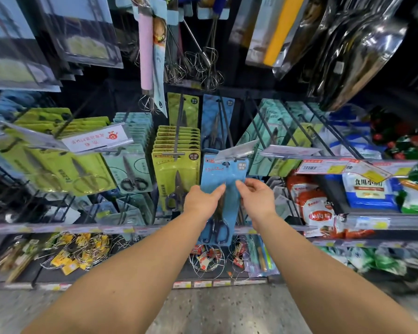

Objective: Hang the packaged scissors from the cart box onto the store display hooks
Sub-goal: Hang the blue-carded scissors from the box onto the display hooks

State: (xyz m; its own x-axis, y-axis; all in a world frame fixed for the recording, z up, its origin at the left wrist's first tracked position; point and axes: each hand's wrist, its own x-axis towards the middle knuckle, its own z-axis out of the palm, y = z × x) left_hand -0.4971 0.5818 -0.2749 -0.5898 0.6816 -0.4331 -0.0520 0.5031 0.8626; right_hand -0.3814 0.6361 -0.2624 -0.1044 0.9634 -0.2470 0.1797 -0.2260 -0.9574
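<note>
Holding the blue scissors pack [221, 186] w/ both hands: left hand [202, 200] pinches its left edge, right hand [253, 196] its right edge. Long axis is vertical, the hang hole up by the hook tip [227, 162], just above my fingers. I think it must slide back along the hook, away from me.

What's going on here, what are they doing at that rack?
A person is stocking a store display. Both hands, left hand and right hand, hold a blue scissors package by its sides at the front of a display hook, beside a full row of green scissors packages.
</note>
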